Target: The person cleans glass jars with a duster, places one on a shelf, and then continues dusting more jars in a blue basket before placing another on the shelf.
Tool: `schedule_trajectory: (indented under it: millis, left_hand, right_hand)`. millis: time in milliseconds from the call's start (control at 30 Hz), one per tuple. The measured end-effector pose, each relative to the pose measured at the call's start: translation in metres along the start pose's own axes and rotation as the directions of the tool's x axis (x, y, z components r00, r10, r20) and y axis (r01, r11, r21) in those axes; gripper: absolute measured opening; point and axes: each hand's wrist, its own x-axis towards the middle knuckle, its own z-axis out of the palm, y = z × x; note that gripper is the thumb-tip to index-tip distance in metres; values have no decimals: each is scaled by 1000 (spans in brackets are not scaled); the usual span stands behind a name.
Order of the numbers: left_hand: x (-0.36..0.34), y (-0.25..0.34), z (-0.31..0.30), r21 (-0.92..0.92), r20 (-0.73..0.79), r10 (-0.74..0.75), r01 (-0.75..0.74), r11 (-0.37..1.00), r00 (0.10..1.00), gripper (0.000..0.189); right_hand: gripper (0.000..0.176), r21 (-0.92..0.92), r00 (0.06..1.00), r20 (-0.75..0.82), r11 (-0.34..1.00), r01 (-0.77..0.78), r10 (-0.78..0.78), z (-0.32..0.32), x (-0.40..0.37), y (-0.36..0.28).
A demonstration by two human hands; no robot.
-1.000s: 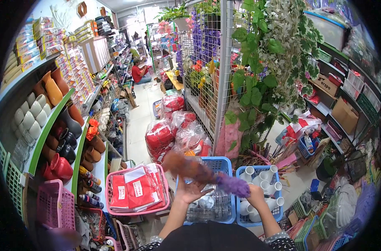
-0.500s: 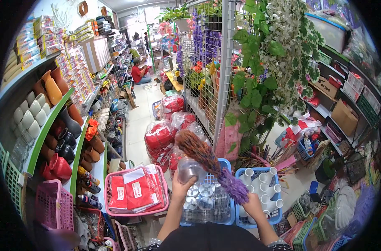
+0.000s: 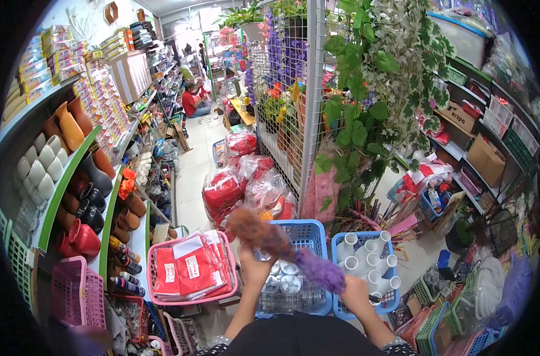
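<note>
My right hand [image 3: 356, 295] grips a fluffy duster [image 3: 321, 270], purple near the hand and brown-orange toward its far end. The duster slants up and left across my left hand [image 3: 255, 268]. That hand is closed around a clear glass vase, which the duster now mostly covers. Below the hands, a blue basket [image 3: 325, 249] holds rows of clear glass vases [image 3: 290, 285]. Right of it, near my right hand, stands a second blue basket [image 3: 394, 299] with several white bottle-shaped vases [image 3: 373, 260].
A pink basket [image 3: 234, 285] of red packets stands on the left. Ahead lie plastic-wrapped red bundles [image 3: 222, 191] beside a wire-mesh partition [image 3: 313, 118]. Shelves with pots and vases [image 3: 85, 237] line the left. A person in red [image 3: 191, 102] sits farther down the aisle.
The duster has swung down and left, passing in front of the glass vase, and looks blurred. My left hand has shifted slightly left. My right hand has stayed on the duster.
</note>
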Motion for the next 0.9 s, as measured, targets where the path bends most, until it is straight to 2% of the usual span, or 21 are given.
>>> schedule_trajectory:
  millis: [67,100,133,167,200,233,267,333,367,400,467,533,600,633,767,900]
  left_hand:
    - [-6,7,0,73,25,-115,113,991,993,62]
    - [-9,4,2,-46,26,-210,211,976,977,63]
    - [-10,-3,6,-400,100,-256,274,875,962,60]
    - [-11,-20,14,56,120,-202,197,979,972,58]
    - [-13,-41,20,496,166,-163,60,866,973,56]
    - [-19,-51,13,450,214,56,-149,881,975,36]
    - [-31,-52,22,-189,39,-278,280,941,960,28]
    - [-30,-21,17,-420,183,-461,493,762,869,28]
    - [-36,-40,21,-532,272,-525,581,616,806,23]
    - [-33,-16,19,-684,286,-668,634,360,687,22]
    - [-39,-14,18,-696,240,-675,608,382,698,21]
    - [-44,-25,17,-578,275,-633,651,492,723,20]
    - [-54,-33,15,-572,270,-656,666,480,705,22]
    - [-60,-38,16,-570,232,-649,642,513,724,22]
    - [-84,-46,8,-518,185,-615,608,601,766,25]
    - [-106,-55,2,-465,177,-659,652,599,731,28]
  right_hand:
    - [27,-4,998,-27,998,-64,64,2,-2,0]
    - [27,-32,999,13,999,-32,32,7,-7,4]
    - [27,-55,999,51,998,1,2,12,-10,5]
    - [28,28,995,72,998,64,-66,4,-13,-7]
    - [28,30,995,73,998,59,-61,8,-14,-3]
    - [27,23,999,51,1000,1,-2,15,-14,3]
    - [27,16,998,30,998,-58,57,20,-15,8]
    - [26,64,996,-2,994,-87,87,23,-18,12]
    - [27,54,999,28,998,-41,39,27,-22,17]
    - [28,48,998,56,999,5,-8,30,-24,21]
    - [29,47,997,58,997,-58,55,35,-28,30]
    - [30,35,991,70,992,-120,118,40,-28,43]
    - [32,165,953,37,938,-304,302,48,-17,60]
    - [33,147,939,88,928,-342,332,49,-12,65]
    - [32,115,938,174,940,-320,299,91,-8,80]
    - [38,138,922,281,939,-315,268,121,-2,62]
